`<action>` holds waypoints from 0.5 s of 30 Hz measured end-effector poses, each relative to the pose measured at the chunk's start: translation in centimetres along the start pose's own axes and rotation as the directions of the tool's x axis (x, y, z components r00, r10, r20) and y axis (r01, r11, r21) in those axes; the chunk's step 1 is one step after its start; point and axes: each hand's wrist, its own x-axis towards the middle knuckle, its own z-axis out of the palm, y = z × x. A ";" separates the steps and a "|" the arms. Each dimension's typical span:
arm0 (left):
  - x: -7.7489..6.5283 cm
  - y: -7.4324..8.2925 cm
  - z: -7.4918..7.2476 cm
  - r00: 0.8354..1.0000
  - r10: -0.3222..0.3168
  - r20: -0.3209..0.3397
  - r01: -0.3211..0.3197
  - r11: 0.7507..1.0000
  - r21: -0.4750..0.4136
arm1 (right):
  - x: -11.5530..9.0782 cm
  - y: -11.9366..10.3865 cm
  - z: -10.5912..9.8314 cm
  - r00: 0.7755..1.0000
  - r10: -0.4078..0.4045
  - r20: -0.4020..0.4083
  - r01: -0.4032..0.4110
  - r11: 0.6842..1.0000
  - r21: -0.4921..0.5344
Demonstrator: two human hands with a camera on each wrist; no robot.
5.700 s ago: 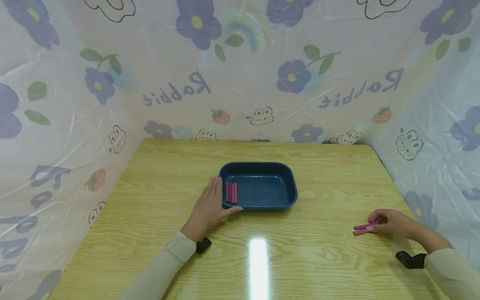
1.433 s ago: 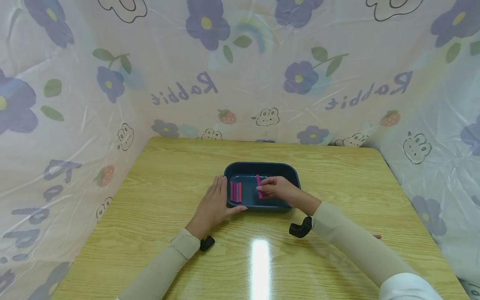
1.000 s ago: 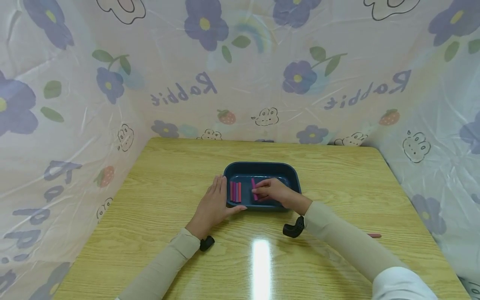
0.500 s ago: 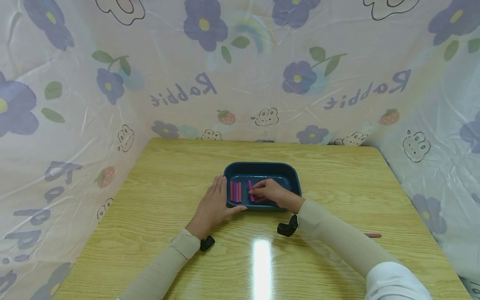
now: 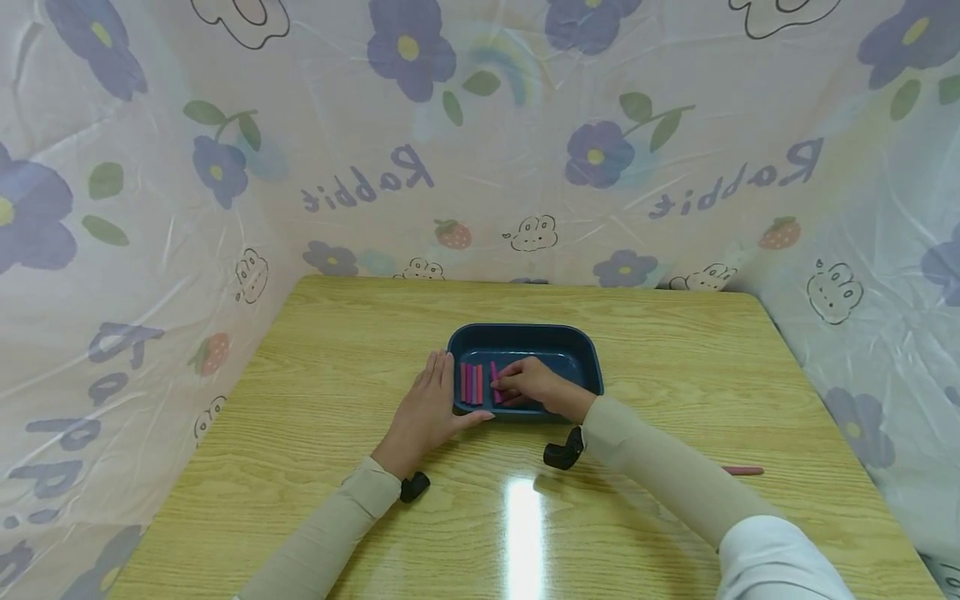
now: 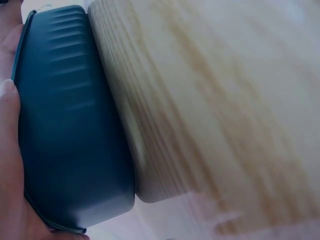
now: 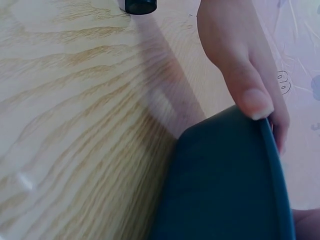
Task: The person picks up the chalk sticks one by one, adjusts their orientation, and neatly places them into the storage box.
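In the head view, my right hand (image 5: 536, 385) pinches an upright-lying magenta stick (image 5: 494, 372) inside the dark blue tray (image 5: 517, 336). Left of it lies a row of several slim sticks (image 5: 471, 385) in brownish red, magenta, purple and coral, a small gap away. With straight fingers, my left hand (image 5: 423, 412) rests against the tray's left end, its thumb along the front rim. The left wrist view has the tray's outer wall (image 6: 75, 125) beside the thumb. From the right wrist, the left thumb (image 7: 252, 100) shows on the rim; the magenta stick is hidden there.
A dusty pink stick (image 5: 742, 471) lies on the wooden table (image 5: 360, 333) at the right, partly behind the right sleeve (image 5: 660, 467). Black wrist cameras (image 5: 564, 450) hang under both wrists. Patterned cloth (image 5: 510, 150) surrounds the table's back and sides.
Earlier my right hand held two sticks at the table's right; one now lies there. It has brought the magenta one into the tray and leftward towards the row. The left hand stays.
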 end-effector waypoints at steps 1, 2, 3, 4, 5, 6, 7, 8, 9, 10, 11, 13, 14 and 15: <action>0.0 0.0 0.0 1.000 0.001 0.000 -0.001 1.000 -0.002 | 0.1 0.1 0.0 1.000 0.000 0.002 0.000 1.000 0.001; 0.0 0.0 0.0 1.000 0.002 -0.001 -0.002 1.000 -0.001 | 0.1 0.1 0.1 1.000 -0.001 0.004 0.001 1.000 0.001; 0.0 0.0 0.0 1.000 0.003 0.000 -0.003 1.000 -0.001 | 0.2 0.1 0.1 1.000 -0.003 0.005 0.003 1.000 0.000; 0.0 0.0 0.0 1.000 0.004 0.000 -0.004 1.000 0.000 | 0.2 0.1 0.2 1.000 -0.003 0.007 0.003 1.000 -0.004; 0.0 0.0 0.0 1.000 0.005 -0.001 -0.005 1.000 0.002 | 0.2 0.1 0.2 1.000 -0.002 0.007 0.002 1.000 -0.006; 0.0 0.0 0.0 1.000 0.006 -0.001 -0.006 1.000 0.003 | 0.2 0.1 0.3 1.000 -0.003 0.007 0.003 1.000 -0.007; 0.0 0.0 0.0 1.000 0.006 -0.001 -0.006 1.000 0.005 | 0.2 0.0 0.3 1.000 -0.003 0.009 0.003 1.000 -0.011; 0.0 0.0 0.0 1.000 0.007 -0.001 -0.007 1.000 0.005 | 0.3 0.0 0.4 1.000 -0.003 0.010 0.003 1.000 -0.013; 0.0 -0.1 0.0 1.000 0.008 -0.001 -0.008 1.000 0.006 | 0.3 -0.1 0.4 1.000 -0.003 0.010 0.003 1.000 -0.016; 0.0 -0.1 0.0 1.000 0.009 -0.004 -0.009 1.000 0.007 | 0.3 -0.1 0.5 1.000 0.000 0.010 0.000 1.000 -0.016; 0.0 -0.1 0.0 1.000 0.010 -0.005 -0.010 1.000 0.008 | 0.3 -0.2 0.5 1.000 0.003 0.008 -0.003 1.000 -0.015; 0.0 0.0 0.0 1.000 0.010 -0.009 -0.010 1.000 0.009 | 0.4 -0.2 0.6 1.000 0.012 0.007 -0.012 1.000 -0.013; 0.0 0.0 0.0 1.000 0.011 -0.014 -0.011 1.000 0.008 | 0.5 -0.2 0.7 1.000 0.013 0.003 -0.013 1.000 -0.016; 0.0 0.0 0.0 1.000 0.010 -0.015 -0.010 1.000 0.008 | 0.5 -0.2 0.8 1.000 0.017 -0.001 -0.017 1.000 -0.020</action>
